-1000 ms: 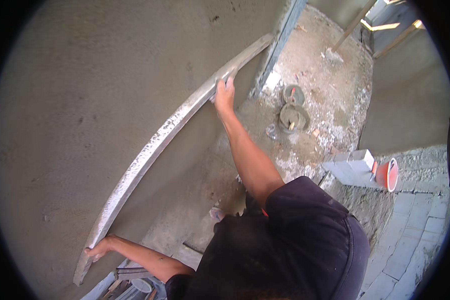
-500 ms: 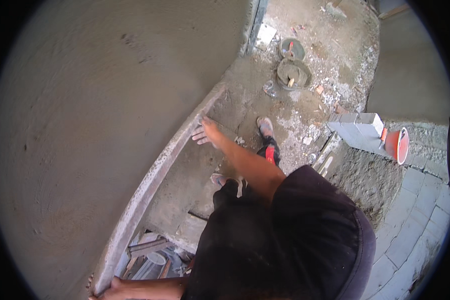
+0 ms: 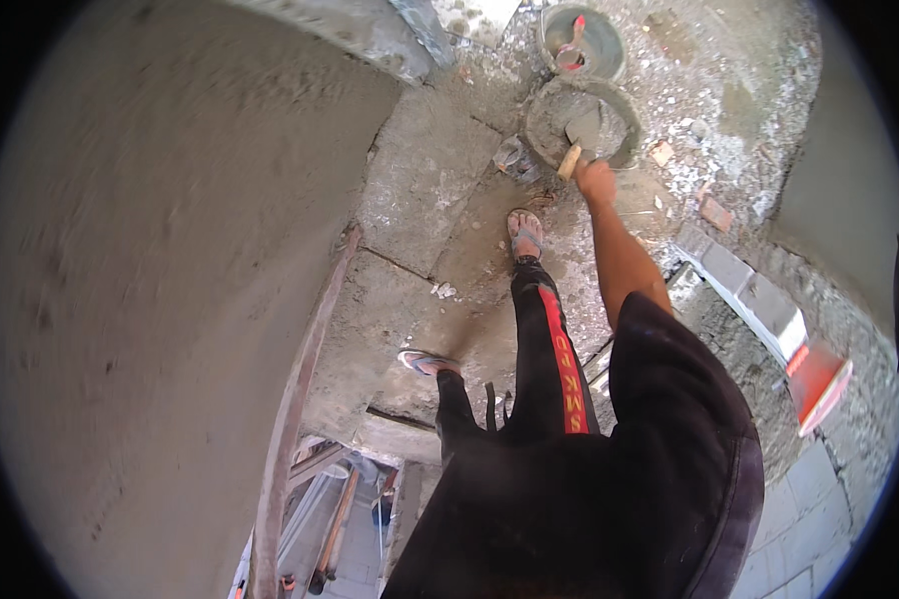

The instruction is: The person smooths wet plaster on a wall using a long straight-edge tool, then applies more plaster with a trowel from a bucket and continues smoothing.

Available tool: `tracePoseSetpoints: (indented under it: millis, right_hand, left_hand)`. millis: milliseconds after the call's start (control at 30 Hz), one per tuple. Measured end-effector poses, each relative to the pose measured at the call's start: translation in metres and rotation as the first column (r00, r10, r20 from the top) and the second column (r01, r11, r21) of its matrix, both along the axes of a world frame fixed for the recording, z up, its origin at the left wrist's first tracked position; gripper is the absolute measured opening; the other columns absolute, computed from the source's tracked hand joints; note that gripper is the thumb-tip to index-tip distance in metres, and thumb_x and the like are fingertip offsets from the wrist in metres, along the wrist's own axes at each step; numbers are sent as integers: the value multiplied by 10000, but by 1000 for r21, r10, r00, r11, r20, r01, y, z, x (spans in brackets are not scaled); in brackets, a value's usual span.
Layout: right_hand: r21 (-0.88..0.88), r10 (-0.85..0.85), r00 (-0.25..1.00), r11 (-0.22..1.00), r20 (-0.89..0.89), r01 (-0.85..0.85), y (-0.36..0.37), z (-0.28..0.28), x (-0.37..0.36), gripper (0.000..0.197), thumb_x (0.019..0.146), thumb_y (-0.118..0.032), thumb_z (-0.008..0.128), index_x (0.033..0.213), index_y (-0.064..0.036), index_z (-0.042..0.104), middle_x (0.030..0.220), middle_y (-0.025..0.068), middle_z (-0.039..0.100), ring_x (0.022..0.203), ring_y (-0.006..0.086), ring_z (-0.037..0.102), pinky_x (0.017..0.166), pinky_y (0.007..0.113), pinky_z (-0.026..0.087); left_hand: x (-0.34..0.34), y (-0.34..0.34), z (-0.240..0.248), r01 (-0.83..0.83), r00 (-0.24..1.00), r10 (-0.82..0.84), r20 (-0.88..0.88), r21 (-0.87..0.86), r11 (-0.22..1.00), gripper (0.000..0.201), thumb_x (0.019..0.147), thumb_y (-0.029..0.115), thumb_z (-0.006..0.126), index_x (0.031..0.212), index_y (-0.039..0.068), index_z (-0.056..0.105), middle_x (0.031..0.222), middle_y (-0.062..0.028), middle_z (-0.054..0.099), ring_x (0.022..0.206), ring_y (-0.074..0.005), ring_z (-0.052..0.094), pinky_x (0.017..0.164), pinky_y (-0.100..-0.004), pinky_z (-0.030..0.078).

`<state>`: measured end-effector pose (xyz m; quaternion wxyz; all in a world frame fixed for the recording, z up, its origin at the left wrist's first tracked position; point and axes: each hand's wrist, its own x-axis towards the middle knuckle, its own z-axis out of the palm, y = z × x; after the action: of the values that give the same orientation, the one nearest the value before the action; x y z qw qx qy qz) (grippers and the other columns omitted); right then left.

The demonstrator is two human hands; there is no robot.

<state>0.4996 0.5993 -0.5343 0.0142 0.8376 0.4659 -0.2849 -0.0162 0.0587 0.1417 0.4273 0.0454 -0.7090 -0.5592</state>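
My right hand (image 3: pixel 596 185) reaches out to the near rim of a mortar bucket (image 3: pixel 536 128). Right beside its fingers is the wooden handle of a trowel (image 3: pixel 569 162), whose blade rests in the grey mortar. The fingers are small and partly hidden, so I cannot tell whether they grip the handle. A long, narrow straightedge board (image 3: pixel 305 389) stands along the wet, plastered wall (image 3: pixel 170 299) on the left, running down to the lower edge of the picture. My left hand is out of view.
Beyond the mortar stands a second bucket (image 3: pixel 609 45) with a red-handled tool (image 3: pixel 572 50) in it. A clear plastic bag (image 3: pixel 514 158) lies beside the mortar bucket. At right are a low block wall (image 3: pixel 749 285) and an orange bucket (image 3: pixel 819 384). Timber lengths (image 3: pixel 335 529) lie at lower left.
My right hand has left the board and moved up and right to the mortar bucket. My left hand has gone out of view. The board's upper end sits lower and further left.
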Motion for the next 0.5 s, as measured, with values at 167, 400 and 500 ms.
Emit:
tracePoseSetpoints:
  millis: [167,400,500]
  right_hand:
    - [-266,163,987,951,-11,-160,69,-59,2,436,874,-405,560,1073,-46,706,1133,234,667,1083,399,633,909,506,494]
    - [-124,403,915,908,-5,-401,54,-6,76,331,893,-229,517,1136,-65,670,1008,224,687,957,391,670,835,502,522]
    - [-363,447,887,850,112,-383,75,25,106,282,906,-186,486,1050,-51,688,1007,231,687,948,402,672,811,486,540]
  left_hand:
    - [15,66,1,-30,999,31,10,-118,993,521,702,247,814,1075,-56,613,1147,-210,626,1012,-357,631,886,-451,568]
    - [18,123,12,-53,997,62,41,-195,979,521,700,246,814,1065,-68,612,1142,-216,626,1008,-358,633,881,-453,571]
    - [11,142,11,-49,997,60,46,-206,977,521,700,245,814,1060,-73,612,1140,-219,626,1006,-359,633,879,-453,572]
